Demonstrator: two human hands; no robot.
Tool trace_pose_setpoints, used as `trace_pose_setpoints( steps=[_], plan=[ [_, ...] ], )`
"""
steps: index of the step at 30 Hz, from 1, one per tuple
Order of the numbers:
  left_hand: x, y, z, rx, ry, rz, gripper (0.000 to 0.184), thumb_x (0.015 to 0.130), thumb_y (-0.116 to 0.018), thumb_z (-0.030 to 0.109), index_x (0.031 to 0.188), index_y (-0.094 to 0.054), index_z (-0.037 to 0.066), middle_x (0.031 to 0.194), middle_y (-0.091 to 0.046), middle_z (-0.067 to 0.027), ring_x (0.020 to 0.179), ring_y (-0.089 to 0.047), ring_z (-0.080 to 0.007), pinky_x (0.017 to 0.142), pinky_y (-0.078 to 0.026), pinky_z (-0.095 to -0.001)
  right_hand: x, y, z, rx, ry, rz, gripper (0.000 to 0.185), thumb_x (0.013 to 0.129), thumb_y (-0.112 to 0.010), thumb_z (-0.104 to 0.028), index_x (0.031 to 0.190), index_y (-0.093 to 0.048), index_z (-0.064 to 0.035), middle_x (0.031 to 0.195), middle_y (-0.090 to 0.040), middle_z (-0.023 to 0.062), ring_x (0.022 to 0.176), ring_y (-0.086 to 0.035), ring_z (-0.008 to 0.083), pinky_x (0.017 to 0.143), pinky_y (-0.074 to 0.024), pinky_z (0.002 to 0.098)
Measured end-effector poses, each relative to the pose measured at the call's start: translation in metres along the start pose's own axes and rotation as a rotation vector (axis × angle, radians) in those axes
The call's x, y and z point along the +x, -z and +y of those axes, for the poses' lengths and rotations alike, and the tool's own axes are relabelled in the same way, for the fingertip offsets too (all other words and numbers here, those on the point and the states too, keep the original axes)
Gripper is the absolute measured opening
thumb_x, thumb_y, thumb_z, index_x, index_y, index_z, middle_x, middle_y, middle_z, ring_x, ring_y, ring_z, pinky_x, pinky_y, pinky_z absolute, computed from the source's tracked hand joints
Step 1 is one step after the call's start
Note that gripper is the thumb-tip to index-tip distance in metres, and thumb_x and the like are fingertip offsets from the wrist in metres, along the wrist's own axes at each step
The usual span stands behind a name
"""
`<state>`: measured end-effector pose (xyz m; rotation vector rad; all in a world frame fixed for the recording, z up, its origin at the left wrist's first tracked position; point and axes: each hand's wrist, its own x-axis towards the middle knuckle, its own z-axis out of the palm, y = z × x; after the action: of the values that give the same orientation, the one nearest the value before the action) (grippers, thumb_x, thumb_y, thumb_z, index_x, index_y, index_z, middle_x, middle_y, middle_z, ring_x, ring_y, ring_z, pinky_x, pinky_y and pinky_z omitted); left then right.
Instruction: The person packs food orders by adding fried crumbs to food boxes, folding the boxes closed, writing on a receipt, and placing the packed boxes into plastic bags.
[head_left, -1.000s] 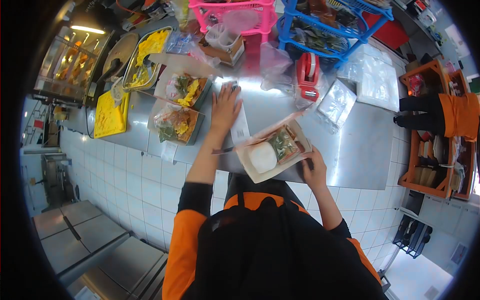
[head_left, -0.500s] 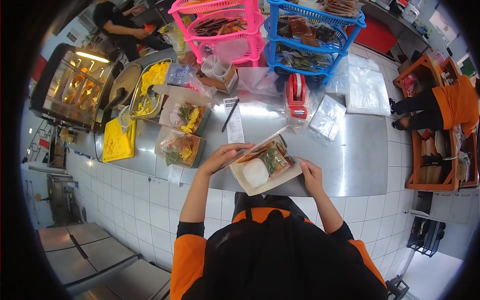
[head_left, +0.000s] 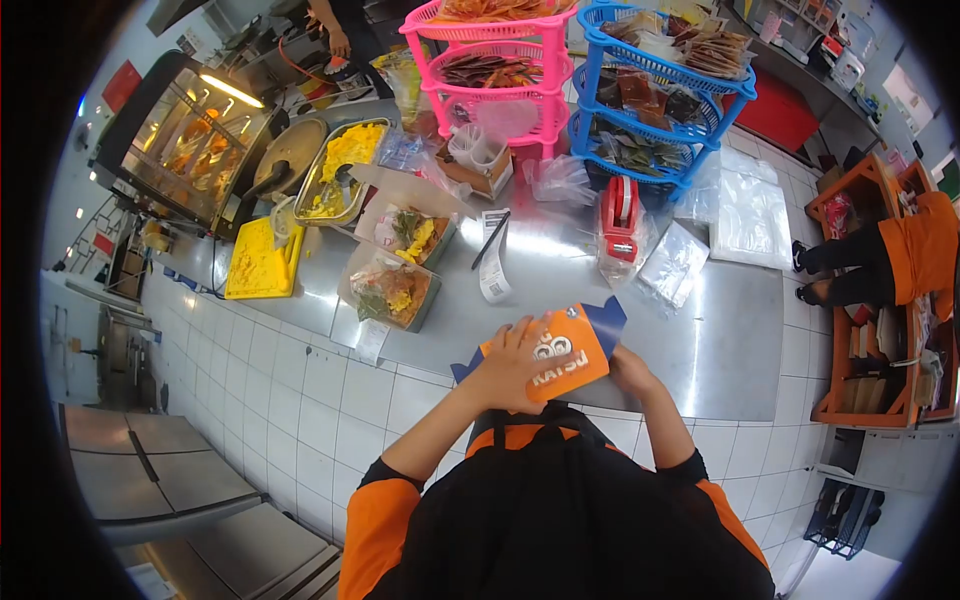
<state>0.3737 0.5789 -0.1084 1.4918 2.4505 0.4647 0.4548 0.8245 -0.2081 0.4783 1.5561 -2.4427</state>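
Note:
A takeaway food box (head_left: 585, 340) with an orange printed lid and dark blue side flaps is at the near edge of the steel table. My left hand (head_left: 508, 372) lies across the lid with its fingers spread, pressing on it. My right hand (head_left: 632, 373) grips the box's right side, its fingertips partly hidden behind the box. The food inside is covered by the lid. Farther left stand two open food boxes, a rear one (head_left: 437, 246) and a front one (head_left: 424, 305), both filled with food.
Behind are a receipt (head_left: 493, 275) with a black pen (head_left: 490, 240), a red tape dispenser (head_left: 621, 225) and plastic bags (head_left: 675, 265). A pink rack (head_left: 500, 95) and blue rack (head_left: 650, 110) rise at the back. A yellow cutting board (head_left: 262, 262) lies left. A co-worker (head_left: 905, 250) stands right.
The box's lid has been folded down over the rice and packets. My left hand has moved from the left side onto the lid; my right hand stays at the right side.

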Motion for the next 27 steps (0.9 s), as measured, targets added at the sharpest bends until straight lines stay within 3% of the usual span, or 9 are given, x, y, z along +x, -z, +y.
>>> trace_pose_setpoints(
  steps=[2,5,8,11,14,17,21,24,27],
  plan=[
    [-0.004,-0.004,0.000,-0.009,-0.062,0.047,0.086,0.056,-0.078,0.044,0.137,-0.049,0.042,0.155,-0.018,-0.0206,0.133,-0.029,-0.0461,0.104,-0.025,-0.0569,-0.007,0.019,0.015,0.276,-0.131,-0.085,0.052,0.093,-0.058,-0.021,0.137,-0.042,0.0012,0.142,-0.041,0.0118,0.129,-0.038,0.0206,0.107,-0.0308,0.0356],
    [-0.003,-0.011,-0.002,-0.123,-0.082,0.053,0.084,0.056,-0.077,0.045,0.136,-0.050,0.042,0.155,-0.022,-0.0186,0.133,-0.030,-0.0446,0.104,-0.026,-0.0566,-0.021,-0.002,0.010,-0.543,0.162,0.052,0.048,0.092,-0.057,-0.017,0.136,-0.044,-0.0017,0.139,-0.043,0.0114,0.126,-0.041,0.0208,0.106,-0.0324,0.0351],
    [0.002,-0.009,0.001,-0.063,-0.136,0.038,0.083,0.057,-0.078,0.048,0.136,-0.051,0.042,0.154,-0.024,-0.0170,0.134,-0.029,-0.0440,0.104,-0.026,-0.0560,-0.012,0.013,0.019,-0.470,-0.077,0.096,0.048,0.092,-0.054,-0.014,0.138,-0.045,-0.0036,0.139,-0.044,0.0133,0.129,-0.040,0.0233,0.110,-0.0296,0.0380],
    [0.005,-0.006,0.001,0.005,-0.146,-0.003,0.081,0.059,-0.077,0.049,0.135,-0.051,0.042,0.155,-0.025,-0.0155,0.138,-0.025,-0.0441,0.106,-0.024,-0.0584,-0.032,0.012,0.014,0.104,0.264,0.545,0.051,0.091,-0.054,-0.015,0.139,-0.044,-0.0022,0.138,-0.046,0.0164,0.123,-0.047,0.0287,0.107,-0.0339,0.0419],
    [0.004,-0.010,0.018,0.122,-0.168,-0.027,0.074,0.068,-0.072,0.052,0.138,-0.049,0.040,0.155,-0.025,-0.0153,0.141,-0.020,-0.0442,0.108,-0.020,-0.0610,-0.047,-0.017,-0.025,-1.099,0.720,0.693,0.062,0.090,-0.059,-0.025,0.142,-0.037,0.0010,0.139,-0.045,0.0214,0.118,-0.054,0.0359,0.102,-0.0414,0.0451],
    [-0.016,-0.053,0.008,0.152,-0.219,0.081,0.075,0.079,-0.066,0.052,0.145,-0.041,0.026,0.155,-0.023,-0.0163,0.142,-0.016,-0.0450,0.110,-0.013,-0.0645,-0.055,-0.076,-0.045,-1.570,0.598,0.381,0.081,0.086,-0.066,-0.036,0.144,-0.028,0.0063,0.141,-0.042,0.0257,0.123,-0.050,0.0409,0.101,-0.0419,0.0468],
    [-0.063,-0.071,0.022,-0.029,0.523,0.329,0.082,0.092,-0.058,0.044,0.149,-0.021,-0.001,0.153,-0.025,-0.0219,0.144,-0.016,-0.0392,0.111,-0.005,-0.0621,-0.046,-0.062,-0.037,-0.808,-0.033,0.157,0.098,0.083,-0.070,-0.043,0.146,-0.016,0.0087,0.144,-0.036,0.0305,0.140,-0.026,0.0419,0.112,-0.0270,0.0457],
    [-0.053,-0.077,0.019,-0.716,0.548,0.470,0.079,0.097,-0.052,0.036,0.153,-0.007,0.002,0.155,-0.020,-0.0215,0.144,-0.020,-0.0316,0.115,-0.018,-0.0504,-0.036,-0.051,-0.010,-1.059,0.190,0.188,0.092,0.087,-0.067,-0.038,0.147,-0.015,0.0091,0.145,-0.036,0.0298,0.139,-0.030,0.0401,0.111,-0.0299,0.0410],
    [-0.039,-0.097,-0.023,-1.156,0.524,0.480,0.075,0.098,-0.049,0.032,0.153,-0.007,0.002,0.154,-0.024,-0.0167,0.140,-0.028,-0.0236,0.114,-0.024,-0.0404,-0.015,-0.032,0.012,-0.831,0.430,0.245,0.084,0.090,-0.064,-0.032,0.148,-0.016,0.0063,0.148,-0.036,0.0251,0.137,-0.036,0.0357,0.110,-0.0312,0.0382]
  ],
)
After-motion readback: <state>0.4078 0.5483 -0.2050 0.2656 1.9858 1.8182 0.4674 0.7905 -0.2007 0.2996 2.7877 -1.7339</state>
